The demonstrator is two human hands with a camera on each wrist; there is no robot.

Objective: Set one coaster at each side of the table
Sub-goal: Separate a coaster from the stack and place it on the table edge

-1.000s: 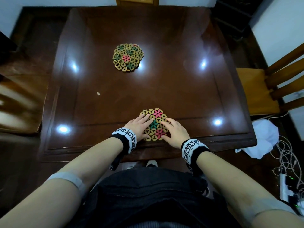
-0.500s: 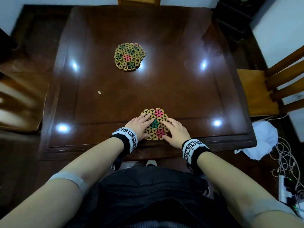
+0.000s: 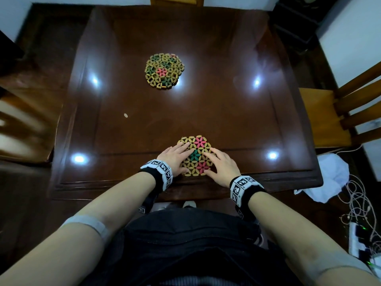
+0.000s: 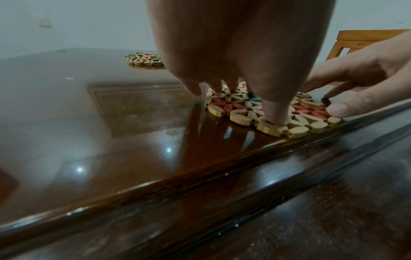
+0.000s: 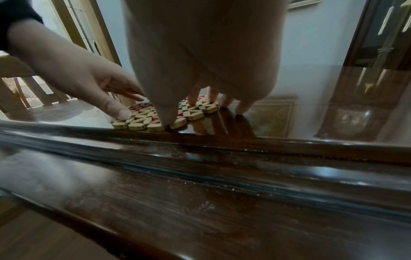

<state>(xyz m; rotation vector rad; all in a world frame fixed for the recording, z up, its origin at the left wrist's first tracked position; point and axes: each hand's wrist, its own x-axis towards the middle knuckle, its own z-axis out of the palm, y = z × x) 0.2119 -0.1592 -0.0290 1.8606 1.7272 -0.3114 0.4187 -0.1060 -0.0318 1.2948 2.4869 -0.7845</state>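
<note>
A beaded wooden coaster (image 3: 199, 144) with pink and green flowers lies flat at the near edge of the dark glossy table (image 3: 226, 104). My left hand (image 3: 177, 158) rests on its left part with fingers spread, and in the left wrist view its thumb (image 4: 275, 112) presses on the coaster (image 4: 242, 109). My right hand (image 3: 215, 162) touches the right part, with its thumb (image 5: 166, 114) on the coaster's (image 5: 195, 112) near rim. A pile of similar coasters (image 3: 164, 71) sits toward the table's far left.
A wooden chair (image 3: 340, 112) stands at the table's right side, a blurred one (image 3: 24, 120) at the left, and another chair's top (image 3: 175, 0) at the far side. A white cloth (image 3: 329, 176) and cables (image 3: 358, 203) lie on the floor at right. A pale speck (image 3: 126, 115) lies on the table.
</note>
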